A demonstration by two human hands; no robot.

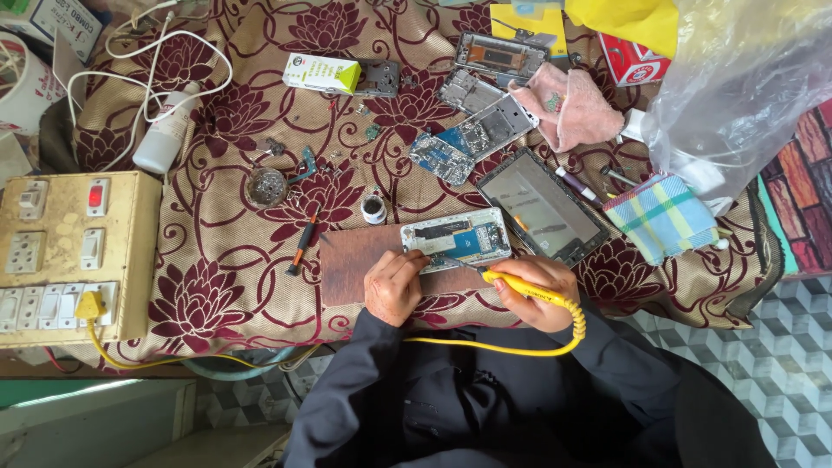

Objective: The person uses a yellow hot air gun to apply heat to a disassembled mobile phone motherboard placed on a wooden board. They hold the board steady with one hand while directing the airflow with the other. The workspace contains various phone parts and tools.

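- The person's left hand (394,284) is resting on a brown board (351,264), its fingers curled and pressing down on the near edge of an opened phone (455,239) to steady it.
- The opened phone is lying flat on the brown board, at the near middle of the table, with its circuit side up and a blue part showing inside.
- The right hand (535,290) is gripping a yellow soldering iron (524,289), fingers closed round the handle, with the tip pointing left at the phone's near edge; whether the tip is touching cannot be told.
- The iron's yellow cord (520,349) is looping from the handle across the person's dark sleeves toward the left.
- A yellow plug (87,306) is sitting in a worn cream switchboard (74,251) at the table's left side.
- A small screwdriver with an orange and black handle (302,243) is lying just left of the board.
- A small round tin (373,209) is standing just beyond the board, and a round metal dish (266,185) is sitting further left.
- A phone screen panel (542,208) is lying tilted to the right of the opened phone, just beside it.
- Loose circuit boards (442,156) and phone frames (498,56) are lying scattered farther back.
- A checked cloth (663,217) and a pink cloth (572,108) are lying to the right.
- A maroon floral tablecloth (217,277) is covering the table.
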